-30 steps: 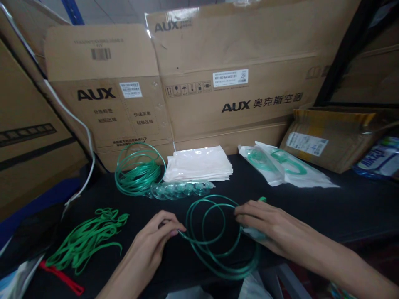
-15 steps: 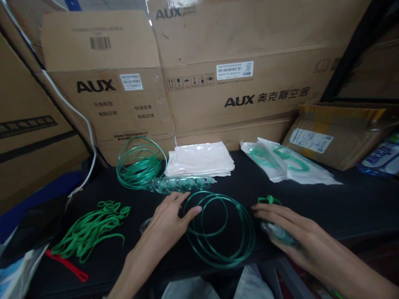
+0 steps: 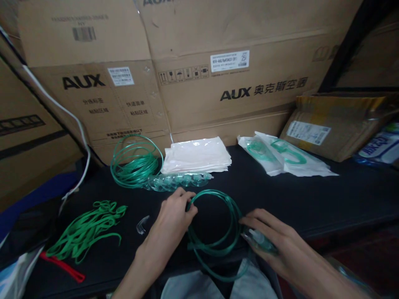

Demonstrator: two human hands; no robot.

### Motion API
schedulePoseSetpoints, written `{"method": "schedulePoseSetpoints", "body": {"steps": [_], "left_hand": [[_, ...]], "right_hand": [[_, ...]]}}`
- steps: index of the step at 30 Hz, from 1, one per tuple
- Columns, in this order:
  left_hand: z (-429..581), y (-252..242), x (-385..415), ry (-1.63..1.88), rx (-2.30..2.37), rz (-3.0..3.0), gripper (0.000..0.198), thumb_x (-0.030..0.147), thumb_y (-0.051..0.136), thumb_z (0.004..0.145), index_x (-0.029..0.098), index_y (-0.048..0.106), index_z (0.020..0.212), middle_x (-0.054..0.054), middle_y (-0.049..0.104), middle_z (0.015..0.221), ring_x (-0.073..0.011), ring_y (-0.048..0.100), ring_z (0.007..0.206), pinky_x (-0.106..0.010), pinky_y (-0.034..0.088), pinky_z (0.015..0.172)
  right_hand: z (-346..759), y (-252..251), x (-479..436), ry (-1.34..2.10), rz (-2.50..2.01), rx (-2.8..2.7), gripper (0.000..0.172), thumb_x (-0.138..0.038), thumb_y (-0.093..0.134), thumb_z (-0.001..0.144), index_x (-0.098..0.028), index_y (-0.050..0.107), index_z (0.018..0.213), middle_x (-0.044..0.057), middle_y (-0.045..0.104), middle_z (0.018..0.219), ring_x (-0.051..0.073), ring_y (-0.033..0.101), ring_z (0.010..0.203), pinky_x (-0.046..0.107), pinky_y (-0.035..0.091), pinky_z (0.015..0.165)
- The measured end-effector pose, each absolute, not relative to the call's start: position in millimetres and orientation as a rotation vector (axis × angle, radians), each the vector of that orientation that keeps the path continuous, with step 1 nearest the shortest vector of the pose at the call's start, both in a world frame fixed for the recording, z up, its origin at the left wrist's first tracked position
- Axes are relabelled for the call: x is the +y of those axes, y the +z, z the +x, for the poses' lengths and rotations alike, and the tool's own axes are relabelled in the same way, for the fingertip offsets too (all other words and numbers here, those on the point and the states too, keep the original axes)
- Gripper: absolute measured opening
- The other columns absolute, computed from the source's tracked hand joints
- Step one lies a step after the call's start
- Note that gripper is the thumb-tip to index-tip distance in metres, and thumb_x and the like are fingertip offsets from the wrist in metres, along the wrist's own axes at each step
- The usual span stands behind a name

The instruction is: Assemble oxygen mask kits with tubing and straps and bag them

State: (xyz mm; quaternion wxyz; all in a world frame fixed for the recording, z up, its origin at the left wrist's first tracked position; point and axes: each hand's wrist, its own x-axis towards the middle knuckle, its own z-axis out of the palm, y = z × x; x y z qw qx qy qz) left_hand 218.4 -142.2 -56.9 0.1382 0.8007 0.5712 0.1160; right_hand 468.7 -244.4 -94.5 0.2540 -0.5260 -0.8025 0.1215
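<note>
A coil of green transparent tubing [image 3: 218, 226] lies on the black table [image 3: 311, 199] near its front edge. My left hand [image 3: 173, 216] pinches the coil's left side between thumb and fingers. My right hand [image 3: 271, 245] holds the coil's right side together with a clear green mask piece [image 3: 258, 241] under its fingers. Part of the coil hangs over the table's front edge.
Behind lie a second tubing coil [image 3: 135, 162], a row of clear masks [image 3: 177, 180], a stack of plastic bags [image 3: 198, 155] and packed bags [image 3: 280, 160]. Green straps [image 3: 85, 230] and a small clear connector [image 3: 142, 224] lie left. Cardboard boxes [image 3: 218, 62] wall the back.
My left hand has moved from lying flat on the coil to pinching its left side. My right hand has come back in to the coil's right side, and the coil has drawn tighter.
</note>
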Motion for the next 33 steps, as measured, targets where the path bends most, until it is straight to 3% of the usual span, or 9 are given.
{"method": "schedulePoseSetpoints", "body": {"steps": [3,7,10,14,18,22,27,30,33], "left_hand": [[208.9,-58.7,-141.8,0.327,1.685,2.279,0.039,0.014,0.061,0.09,0.022,0.073,0.126,-0.005,0.069,0.117,-0.0156,0.071,0.075,-0.028,0.053,0.076],[200.6,-61.0,-142.8,0.361,1.67,2.352,0.043,0.014,0.06,0.089,0.021,0.07,0.13,-0.006,0.067,0.122,-0.023,0.071,0.098,-0.034,0.052,0.091],[201.3,-59.7,-145.5,0.366,1.626,2.32,0.044,0.013,0.061,0.087,0.019,0.07,0.13,-0.006,0.067,0.119,-0.0217,0.071,0.095,-0.033,0.052,0.091],[205.6,-57.0,-154.7,0.386,1.609,2.265,0.04,0.013,0.062,0.087,0.019,0.072,0.126,-0.006,0.067,0.114,-0.0199,0.07,0.088,-0.031,0.052,0.084],[202.3,-61.4,-162.4,0.433,1.628,2.383,0.031,0.015,0.061,0.092,0.02,0.075,0.119,-0.006,0.066,0.104,-0.0226,0.067,0.086,-0.036,0.052,0.083],[195.9,-75.8,-157.6,0.604,1.544,2.524,0.026,0.015,0.062,0.095,0.02,0.076,0.115,-0.005,0.065,0.094,-0.0258,0.063,0.094,-0.039,0.051,0.086],[196.5,-89.4,-146.5,0.773,1.474,2.466,0.028,0.016,0.062,0.098,0.018,0.071,0.124,-0.006,0.069,0.109,-0.0239,0.065,0.101,-0.039,0.053,0.092],[193.8,-80.7,-153.6,0.876,1.391,2.494,0.026,0.022,0.061,0.1,0.018,0.069,0.125,-0.007,0.068,0.115,-0.0235,0.063,0.107,-0.039,0.051,0.097],[187.8,-64.3,-180.0,0.857,1.212,2.501,0.018,0.027,0.058,0.102,0.026,0.07,0.116,-0.002,0.067,0.112,-0.0194,0.064,0.104,-0.034,0.054,0.092]], "right_hand": [[463.3,-84.7,-239.3,0.374,-1.368,-2.162,0.039,-0.011,0.058,0.095,-0.025,0.066,0.13,0.011,0.068,0.123,0.023,0.071,0.11,0.031,0.061,0.094],[477.3,-96.7,-252.1,0.451,-1.342,-2.282,0.043,-0.021,0.067,0.095,-0.033,0.063,0.136,0.007,0.065,0.137,0.024,0.067,0.122,0.032,0.057,0.104],[487.2,-115.5,-260.7,0.376,-1.317,-2.333,0.056,-0.019,0.072,0.09,-0.037,0.06,0.141,0.005,0.066,0.14,0.031,0.06,0.133,0.042,0.051,0.113],[469.7,-124.9,-258.0,0.275,-1.276,-2.288,0.073,-0.004,0.067,0.083,-0.033,0.051,0.148,0.008,0.064,0.142,0.033,0.06,0.133,0.041,0.056,0.106],[435.9,-115.7,-249.1,0.345,-1.207,-2.169,0.052,-0.003,0.058,0.089,-0.027,0.058,0.136,0.01,0.068,0.121,0.023,0.071,0.108,0.031,0.061,0.09],[426.7,-103.7,-247.9,0.468,-1.178,-2.121,0.035,-0.013,0.062,0.095,-0.029,0.063,0.126,0.007,0.066,0.117,0.02,0.07,0.104,0.027,0.058,0.088],[440.7,-79.3,-240.8,0.647,-1.228,-2.028,0.008,-0.024,0.066,0.096,-0.024,0.07,0.103,0.002,0.07,0.098,0.016,0.07,0.087,0.022,0.055,0.076],[446.4,-67.7,-223.3,0.493,-1.393,-1.925,0.014,-0.026,0.061,0.097,-0.021,0.068,0.087,0.001,0.066,0.079,0.016,0.064,0.069,0.025,0.048,0.063],[445.4,-64.2,-204.3,0.392,-1.507,-1.943,0.02,-0.024,0.06,0.095,-0.021,0.062,0.074,0.0,0.062,0.072,0.016,0.061,0.064,0.027,0.042,0.059]]}}
